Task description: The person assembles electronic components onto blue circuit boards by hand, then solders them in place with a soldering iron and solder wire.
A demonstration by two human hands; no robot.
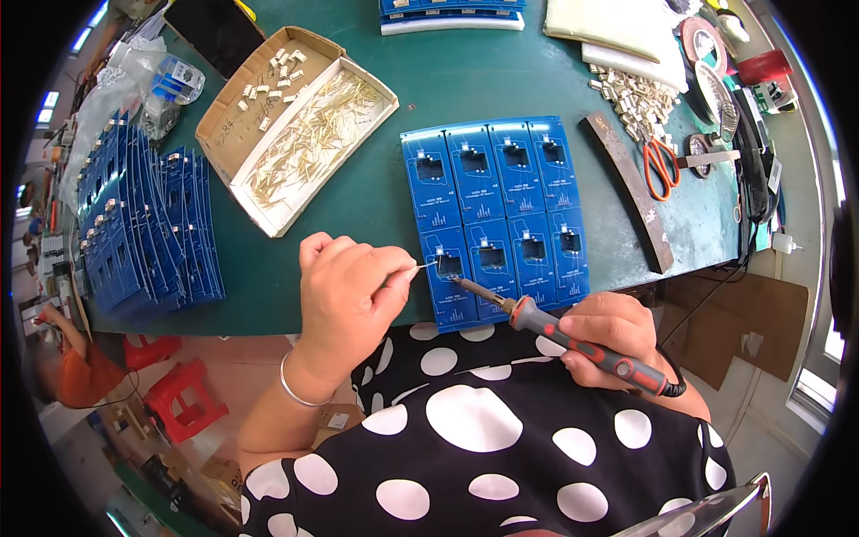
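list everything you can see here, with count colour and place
board panel: one, blue, eight cells, centre of table
stacked boards: many, blue, table's left
pin tray: one, white, brass pins, upper middle
connector box: one, brown card, white parts, beside the tray
loose connectors: a heap, white, upper right
scissors: one, orange handles, right
metal bar: one, rusty, right of the panel
tape rolls: a few, far right
stools: two, red, floor at left
table: one, green
left hand: pinching a thin wire at the panel
right hand: gripping a soldering iron, red and grey
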